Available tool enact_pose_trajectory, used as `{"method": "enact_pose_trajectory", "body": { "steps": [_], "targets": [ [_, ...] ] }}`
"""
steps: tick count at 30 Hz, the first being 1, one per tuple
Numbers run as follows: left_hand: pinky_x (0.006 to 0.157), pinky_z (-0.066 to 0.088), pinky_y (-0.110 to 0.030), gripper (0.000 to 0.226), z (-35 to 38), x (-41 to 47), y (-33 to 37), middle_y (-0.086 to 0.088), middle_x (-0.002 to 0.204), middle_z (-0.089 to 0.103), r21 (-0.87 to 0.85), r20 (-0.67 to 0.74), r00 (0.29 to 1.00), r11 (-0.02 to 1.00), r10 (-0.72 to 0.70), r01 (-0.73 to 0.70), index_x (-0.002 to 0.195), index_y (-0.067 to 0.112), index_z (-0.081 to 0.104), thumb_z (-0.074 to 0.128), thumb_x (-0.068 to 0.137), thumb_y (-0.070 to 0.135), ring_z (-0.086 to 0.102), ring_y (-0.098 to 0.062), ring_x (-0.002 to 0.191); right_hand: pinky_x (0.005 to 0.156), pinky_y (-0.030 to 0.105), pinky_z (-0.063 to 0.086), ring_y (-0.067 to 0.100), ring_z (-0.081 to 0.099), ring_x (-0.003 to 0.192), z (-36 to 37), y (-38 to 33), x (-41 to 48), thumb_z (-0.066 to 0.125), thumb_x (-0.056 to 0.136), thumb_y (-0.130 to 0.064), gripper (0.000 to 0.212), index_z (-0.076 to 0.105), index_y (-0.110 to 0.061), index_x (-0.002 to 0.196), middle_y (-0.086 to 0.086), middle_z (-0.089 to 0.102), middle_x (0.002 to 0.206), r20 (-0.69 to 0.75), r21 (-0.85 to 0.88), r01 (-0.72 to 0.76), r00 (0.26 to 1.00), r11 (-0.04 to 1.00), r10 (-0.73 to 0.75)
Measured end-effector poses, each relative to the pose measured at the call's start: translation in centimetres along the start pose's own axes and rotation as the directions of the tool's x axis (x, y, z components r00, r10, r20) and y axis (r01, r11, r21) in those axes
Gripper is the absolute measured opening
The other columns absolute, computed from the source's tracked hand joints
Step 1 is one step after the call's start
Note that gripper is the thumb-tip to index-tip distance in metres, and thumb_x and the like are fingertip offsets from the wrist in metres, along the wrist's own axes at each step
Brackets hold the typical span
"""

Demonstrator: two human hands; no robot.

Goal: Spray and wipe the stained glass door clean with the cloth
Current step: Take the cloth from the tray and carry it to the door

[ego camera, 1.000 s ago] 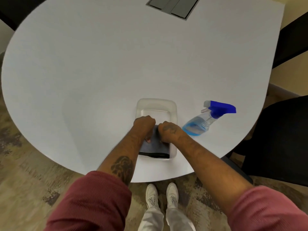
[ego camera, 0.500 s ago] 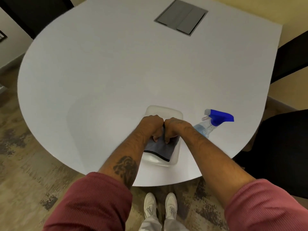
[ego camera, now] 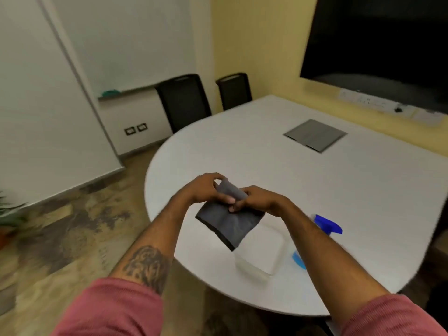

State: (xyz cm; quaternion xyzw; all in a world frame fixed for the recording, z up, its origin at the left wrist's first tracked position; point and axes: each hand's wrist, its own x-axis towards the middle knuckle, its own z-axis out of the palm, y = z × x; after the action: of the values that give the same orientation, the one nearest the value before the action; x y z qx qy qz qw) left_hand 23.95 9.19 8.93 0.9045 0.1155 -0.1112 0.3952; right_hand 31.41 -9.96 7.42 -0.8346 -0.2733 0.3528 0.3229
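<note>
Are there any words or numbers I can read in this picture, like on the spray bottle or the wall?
No text can be read anywhere.
Spray bottle: no label shows; the right arm hides most of it.
Wall strip under the dark screen: small marks, too blurred to read.
Cloth held in the left hand and right hand: plain grey, no writing.

Hands (ego camera: 230, 197) lifted cloth (ego camera: 228, 223) out of container (ego camera: 264, 253); head raised.

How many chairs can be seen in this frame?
2. The larger chair stands by the white wall beyond the table; the smaller chair is right of it, against the yellow wall. Others may sit out of view.
</note>
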Motion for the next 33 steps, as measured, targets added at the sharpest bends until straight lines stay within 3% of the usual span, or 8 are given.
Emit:
{"method": "enact_pose_trajectory", "body": {
  "steps": [3,7,11,17,19,24,28,33],
  "targets": [
    [0.088,0.056,-0.031,0.084,-1.2,-7.3,-1.5,0.005,0.122,0.064,-0.211,-0.319,0.942,0.977,-0.102,0.034,0.138,0.028,0.054,0.082,0.068,0.065,0.065,-0.013,0.107,0.090,0.036,0.058,0.017,0.071,0.101,2.8,-4.3,-2.2,0.077,0.076,-0.052,0.047,0.070,-0.024,0.112,-0.002,0.075,0.108,-0.074,0.207,0.176,0.984,0.962,-0.164],
    [0.103,0.051,-0.036,0.099,-1.7,-17.3,-4.2,-0.001,0.141,0.054,-0.580,-0.609,0.707,0.810,-0.360,-0.088,0.152,0.016,0.037,0.083,0.074,0.055,0.059,-0.019,0.121,0.095,0.039,0.057,0.020,0.071,0.105,9.5,-10.3,-4.7,0.067,0.085,-0.058,0.051,0.070,-0.020,0.119,0.003,0.075,0.114,-0.103,0.417,0.336,0.941,0.844,-0.323],
    [0.098,0.057,-0.055,0.075,-2.4,-28.6,-7.3,-0.019,0.125,0.070,-0.823,-0.549,0.591,0.504,-0.591,-0.262,0.138,0.002,0.053,0.076,0.085,0.051,0.071,-0.036,0.109,0.082,0.028,0.058,0.022,0.071,0.106,18.3,-17.1,-7.5,0.062,0.094,-0.042,0.039,0.068,-0.013,0.120,0.006,0.075,0.113,-0.021,0.592,0.354,0.905,0.724,-0.425],
    [0.083,0.061,-0.055,0.075,-1.9,-48.1,-11.0,-0.020,0.109,0.076,-0.912,-0.394,0.543,0.243,-0.741,-0.330,0.119,0.011,0.068,0.047,0.088,0.076,0.074,-0.037,0.100,0.087,0.047,0.059,0.032,0.074,0.098,33.3,-26.4,-14.6,0.069,0.087,-0.033,0.038,0.072,-0.004,0.111,0.015,0.077,0.108,0.246,0.652,0.250,0.824,0.716,-0.511],
    [0.069,0.058,-0.051,0.083,-0.6,-55.2,-12.4,-0.016,0.107,0.077,-0.919,-0.369,0.470,0.239,-0.802,-0.315,0.116,0.018,0.069,0.044,0.079,0.087,0.074,-0.036,0.096,0.085,0.047,0.058,0.032,0.073,0.100,38.6,-28.8,-17.8,0.070,0.083,-0.036,0.044,0.070,-0.006,0.115,0.014,0.076,0.109,0.343,0.665,0.223,0.756,0.713,-0.557],
    [0.081,0.059,-0.037,0.063,4.5,-72.9,-14.8,-0.003,0.099,0.075,-0.819,-0.484,0.272,0.320,-0.832,-0.477,0.105,0.021,0.068,0.050,0.086,0.079,0.072,-0.022,0.087,0.090,0.050,0.053,0.035,0.070,0.103,53.5,-33.7,-27.8,0.070,0.076,-0.034,0.055,0.067,0.000,0.119,0.019,0.074,0.113,0.581,0.647,0.122,0.561,0.753,-0.590],
    [0.071,0.057,-0.033,0.060,8.9,-86.9,-16.9,-0.016,0.123,0.072,-0.789,-0.457,0.040,0.384,-0.889,-0.479,0.115,0.010,0.071,0.049,0.097,0.063,0.069,-0.027,0.099,0.091,0.049,0.053,0.035,0.071,0.102,65.1,-35.6,-37.1,0.065,0.084,-0.030,0.046,0.067,-0.001,0.120,0.019,0.074,0.114,0.709,0.612,0.081,0.386,0.787,-0.591],
    [0.101,0.055,-0.051,0.058,15.7,-102.7,-17.7,-0.017,0.122,0.073,-0.742,-0.427,-0.285,0.513,-0.858,-0.432,0.127,0.008,0.066,0.054,0.098,0.057,0.070,-0.035,0.112,0.087,0.043,0.057,0.032,0.072,0.105,76.4,-36.4,-49.8,0.069,0.079,-0.038,0.043,0.076,-0.011,0.111,0.017,0.073,0.118,0.817,0.567,0.037,0.102,0.823,-0.567]
  ]
}}
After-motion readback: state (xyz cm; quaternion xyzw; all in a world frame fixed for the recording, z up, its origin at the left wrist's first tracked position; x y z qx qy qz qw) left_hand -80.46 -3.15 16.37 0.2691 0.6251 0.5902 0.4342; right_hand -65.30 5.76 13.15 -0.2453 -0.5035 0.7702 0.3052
